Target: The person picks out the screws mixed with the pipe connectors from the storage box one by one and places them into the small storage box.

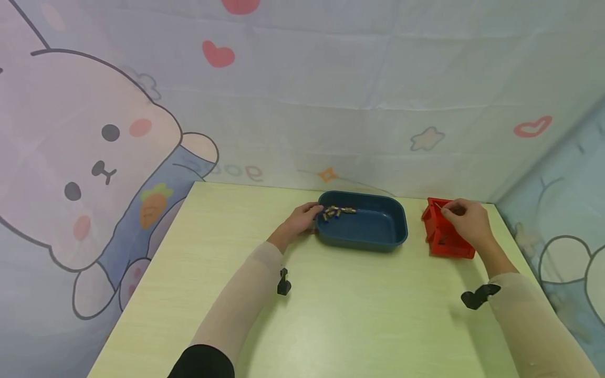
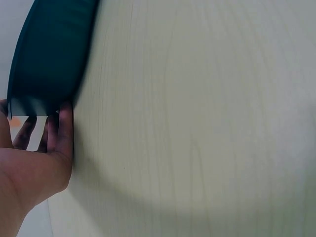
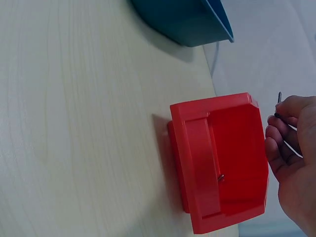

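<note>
My left hand (image 1: 301, 219) grips the left end of a dark blue tray (image 1: 361, 244). In the left wrist view its fingers lie against the tray's end wall, with the thumb mostly cut off by the frame edge. Several small brass-coloured pieces with blue parts (image 1: 332, 212) lie at the tray's left side. To the right, my right hand (image 1: 468, 220) pinches a thin dark screw (image 3: 279, 98) between thumb and fingers, above a red bin (image 3: 200, 168). Another small screw (image 3: 220, 177) shows inside that bin.
Tray and bin stand apart near the back of a pale wooden table (image 1: 368, 315). A printed cloth backdrop (image 1: 302, 105) rises behind the table's rear edge, and another cloth stands at the right. Black wrist-camera mounts (image 1: 284, 283) sit on both sleeves.
</note>
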`<state>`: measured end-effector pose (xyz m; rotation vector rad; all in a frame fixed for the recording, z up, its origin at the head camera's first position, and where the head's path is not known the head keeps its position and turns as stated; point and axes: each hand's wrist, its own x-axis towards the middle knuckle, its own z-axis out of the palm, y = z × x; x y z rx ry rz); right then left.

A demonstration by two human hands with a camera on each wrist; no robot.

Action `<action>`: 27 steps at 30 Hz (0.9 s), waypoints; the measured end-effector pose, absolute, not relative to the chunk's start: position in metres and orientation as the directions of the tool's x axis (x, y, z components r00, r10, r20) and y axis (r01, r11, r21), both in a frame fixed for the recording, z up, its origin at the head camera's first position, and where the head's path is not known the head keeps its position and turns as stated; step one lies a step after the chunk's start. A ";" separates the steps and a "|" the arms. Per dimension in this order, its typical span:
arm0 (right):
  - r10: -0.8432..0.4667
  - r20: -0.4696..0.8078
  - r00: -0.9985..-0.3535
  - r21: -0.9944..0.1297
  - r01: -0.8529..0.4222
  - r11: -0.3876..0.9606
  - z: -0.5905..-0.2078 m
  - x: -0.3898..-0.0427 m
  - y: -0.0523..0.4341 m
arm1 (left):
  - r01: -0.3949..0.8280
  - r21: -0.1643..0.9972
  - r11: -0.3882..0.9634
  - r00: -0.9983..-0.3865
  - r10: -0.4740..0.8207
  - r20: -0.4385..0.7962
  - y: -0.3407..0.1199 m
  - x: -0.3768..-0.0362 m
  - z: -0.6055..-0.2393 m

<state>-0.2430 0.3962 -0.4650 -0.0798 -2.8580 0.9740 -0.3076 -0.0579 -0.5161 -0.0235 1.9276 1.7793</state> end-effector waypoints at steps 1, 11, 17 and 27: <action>0.089 0.099 -0.991 -0.611 0.011 0.792 -0.466 -0.243 0.397 | -0.350 0.927 0.138 -0.869 0.323 -0.376 -0.058 -0.307 -0.516; 0.092 0.103 -0.990 -0.592 0.013 0.806 -0.473 -0.239 0.408 | -0.353 0.925 0.142 -0.868 0.318 -0.380 -0.057 -0.306 -0.515; 0.093 0.092 -0.991 -0.597 0.020 0.802 -0.474 -0.238 0.409 | -0.352 0.926 0.138 -0.869 0.319 -0.378 -0.057 -0.306 -0.515; 0.102 0.084 -0.991 -0.596 0.032 0.802 -0.479 -0.239 0.409 | -0.340 0.929 0.146 -0.872 0.322 -0.369 -0.057 -0.305 -0.514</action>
